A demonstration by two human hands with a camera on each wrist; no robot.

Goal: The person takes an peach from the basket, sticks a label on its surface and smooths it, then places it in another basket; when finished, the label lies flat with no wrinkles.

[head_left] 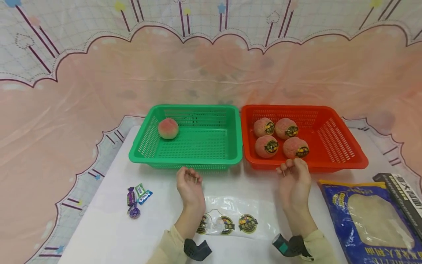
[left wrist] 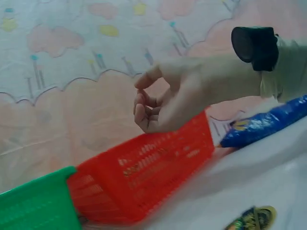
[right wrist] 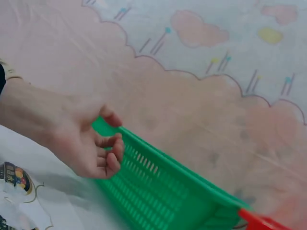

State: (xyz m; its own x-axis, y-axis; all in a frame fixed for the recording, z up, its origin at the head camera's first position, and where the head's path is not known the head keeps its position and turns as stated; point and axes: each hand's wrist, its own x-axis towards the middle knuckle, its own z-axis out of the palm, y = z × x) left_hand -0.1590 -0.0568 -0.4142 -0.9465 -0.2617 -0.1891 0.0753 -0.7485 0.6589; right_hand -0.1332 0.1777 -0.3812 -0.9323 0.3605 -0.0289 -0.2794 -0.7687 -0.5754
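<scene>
My left hand [head_left: 190,189] hovers in front of the green basket [head_left: 194,161], fingers loosely curled, with nothing in it. In the right wrist view the same left hand [right wrist: 86,139] shows before that basket's side. My right hand [head_left: 295,183] is held by the front rim of the red basket [head_left: 329,165], also loosely curled around nothing. The left wrist view shows this right hand [left wrist: 172,98] from the side. One plain peach [head_left: 168,128] sits at the green basket's left. Several peaches with round black-and-gold stickers, including one nearest my right hand [head_left: 293,147], lie in the red basket.
Between my forearms lies a clear sheet of round stickers [head_left: 248,223]. Wrapped candies [head_left: 131,197] and a lollipop [head_left: 134,212] are at left. A blue pasta bag [head_left: 344,220] and a black box [head_left: 403,196] occupy the right. A patterned cloth [head_left: 204,73] hangs behind.
</scene>
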